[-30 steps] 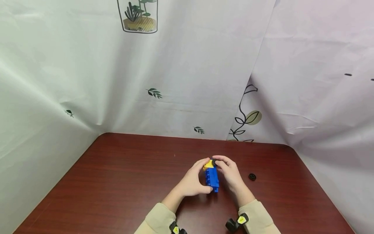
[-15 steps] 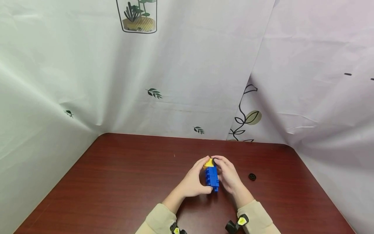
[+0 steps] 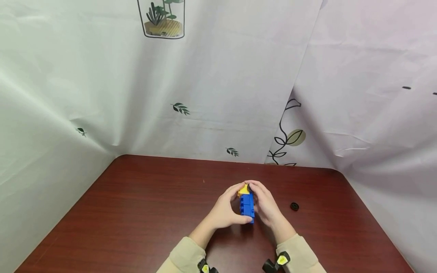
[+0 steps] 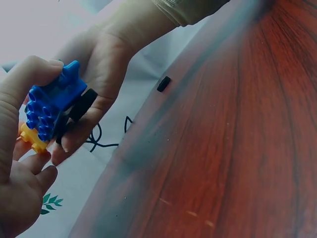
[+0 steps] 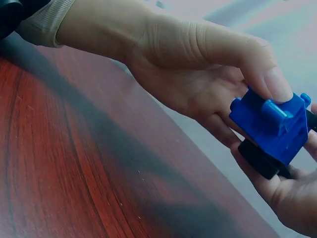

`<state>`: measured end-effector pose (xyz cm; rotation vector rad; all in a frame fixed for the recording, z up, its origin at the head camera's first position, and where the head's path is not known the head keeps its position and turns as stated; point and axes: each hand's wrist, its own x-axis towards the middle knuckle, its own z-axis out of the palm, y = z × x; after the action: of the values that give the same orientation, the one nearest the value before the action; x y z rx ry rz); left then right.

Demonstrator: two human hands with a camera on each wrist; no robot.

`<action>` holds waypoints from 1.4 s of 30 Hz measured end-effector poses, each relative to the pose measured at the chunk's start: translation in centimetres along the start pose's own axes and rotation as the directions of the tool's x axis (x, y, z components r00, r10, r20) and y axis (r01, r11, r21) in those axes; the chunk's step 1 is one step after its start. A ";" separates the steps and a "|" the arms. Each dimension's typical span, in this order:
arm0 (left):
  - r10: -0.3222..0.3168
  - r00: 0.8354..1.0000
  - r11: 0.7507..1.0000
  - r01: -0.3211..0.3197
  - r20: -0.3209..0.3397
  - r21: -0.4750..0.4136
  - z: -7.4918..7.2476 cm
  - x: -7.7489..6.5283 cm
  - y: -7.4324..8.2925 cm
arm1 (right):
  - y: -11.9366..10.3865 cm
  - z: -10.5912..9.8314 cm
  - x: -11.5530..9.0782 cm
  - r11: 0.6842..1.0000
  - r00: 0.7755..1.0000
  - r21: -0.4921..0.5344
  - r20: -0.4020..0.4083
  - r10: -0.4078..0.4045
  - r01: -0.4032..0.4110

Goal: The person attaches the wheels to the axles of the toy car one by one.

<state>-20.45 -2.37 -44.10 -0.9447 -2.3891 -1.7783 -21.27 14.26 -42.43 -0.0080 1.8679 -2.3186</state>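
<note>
A toy car built of blue blocks [image 3: 247, 205] with a yellow block [image 3: 244, 190] at its far end is held up between the hands. My left hand [image 3: 224, 210] grips it lengthwise, thumb on the near blue end and fingertips at the yellow end. My right hand [image 3: 266, 204] pinches a black wheel [image 3: 249, 187] at the far end of the car. In the left wrist view a black wheel [image 4: 83, 104] shows on the underside, beside the right fingers. From the right wrist view, a wheel [image 5: 258, 158] sits below the blue end. The far wheels are partly hidden by fingers.
A loose black wheel [image 3: 294, 206] lies on the dark red-brown table [image 3: 153, 212], right of the hands. Patterned white cloth [image 3: 218, 94] hangs behind and along the sides of the table. Each sleeve carries a black wrist camera, such as the right one [image 3: 276, 262].
The car has tilted and shifted slightly in the left hand. The right fingers have closed in nearer to the wheel at the yellow end. The loose wheel has stayed in place.
</note>
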 end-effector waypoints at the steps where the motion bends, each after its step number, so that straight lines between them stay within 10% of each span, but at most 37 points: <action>1: 0.004 1.000 1.000 -0.004 -0.001 -0.009 0.0 0.0 0.0 | 0.0 0.0 0.0 1.000 1.000 -0.009 0.007 0.001 -0.001; 42: -0.002 1.000 0.993 0.005 -0.023 0.121 0.2 0.0 -0.4 | 0.4 -0.1 0.0 0.998 0.998 -0.040 -0.014 -0.054 0.053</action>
<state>-20.55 -2.23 -44.52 -0.9016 -2.4537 -1.6142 -21.23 14.22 -42.85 -0.0458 1.9444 -2.3219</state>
